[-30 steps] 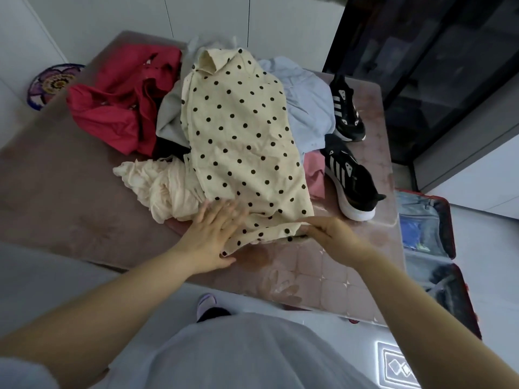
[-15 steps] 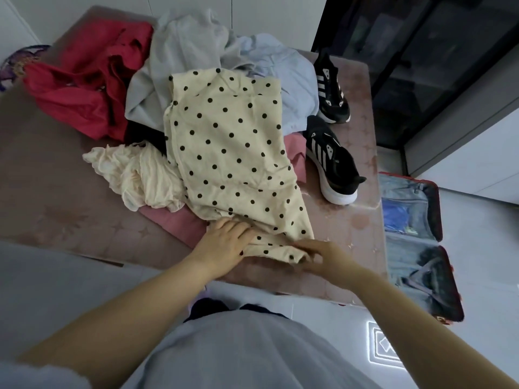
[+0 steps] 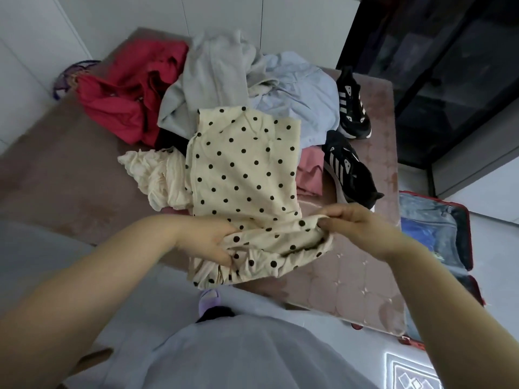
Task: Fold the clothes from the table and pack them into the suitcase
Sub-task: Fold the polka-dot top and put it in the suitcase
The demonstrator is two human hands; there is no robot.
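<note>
Bare table (image 3: 56,186) lies open leftward; black sneakers (image 3: 348,167) crowd the right side.

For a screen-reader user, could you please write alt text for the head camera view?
A person's left hand and right hand grip the near edge of a cream polka-dot shirt on a table. Behind it lie more clothes and two black shoes; an open suitcase lies to the right.

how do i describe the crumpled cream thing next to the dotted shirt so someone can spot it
On the brown table, find the polka-dot garment near the front edge. Lying against its left side, in front of the red garment, is the crumpled cream garment. It shares the cream colour but has no dots and a crinkled texture.
</note>
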